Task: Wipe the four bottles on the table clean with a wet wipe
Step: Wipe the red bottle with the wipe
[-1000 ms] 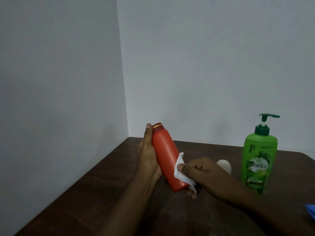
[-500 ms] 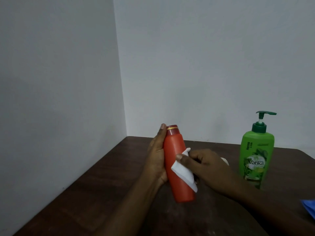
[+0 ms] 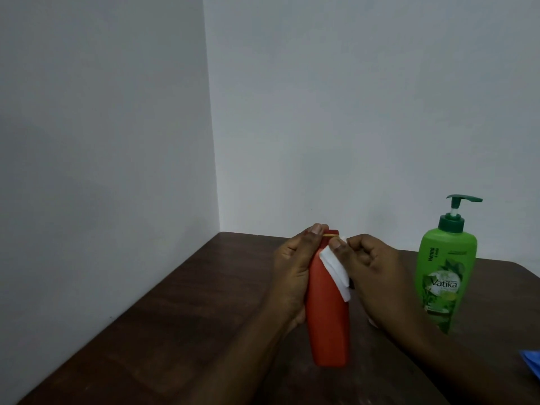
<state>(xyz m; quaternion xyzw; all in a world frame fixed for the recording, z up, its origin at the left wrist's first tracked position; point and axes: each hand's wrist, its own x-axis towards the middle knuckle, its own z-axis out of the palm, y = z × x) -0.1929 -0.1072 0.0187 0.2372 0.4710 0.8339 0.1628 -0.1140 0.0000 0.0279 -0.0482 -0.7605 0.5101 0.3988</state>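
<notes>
Orange bottle [image 3: 327, 325], held over the desk's [image 3: 175, 331] middle, is now nearly upright; it was tilted before. Left hand [image 3: 292, 273] grips its side. Right hand [image 3: 371, 267] pinches the wet wipe [image 3: 336, 268], risen from base to neck. Green pump bottle [image 3: 444, 276] stands toward the right edge, contents unseen.

Tall orange plastic bottle [image 3: 327, 317] w/ red cap & thin yellow band at neck: roughly upright, top leaning slightly left, over the middle of the tabletop [image 3: 175, 331]; left hand [image 3: 292, 270] grips its left side, fingertips up by the cap. White folded wet wipe [image 3: 336, 270] lies flat vs. the bottle's upper right side, just below the neck, pinched there by right hand [image 3: 371, 264]. Green plastic pump bottle [image 3: 444, 276], "Vatika" label, dark green pump w/ nozzle pointing right, stands upright near the back right corner, apart from both. Small white sliver [image 3: 373, 322] behind right wrist; can't tell what.
</notes>
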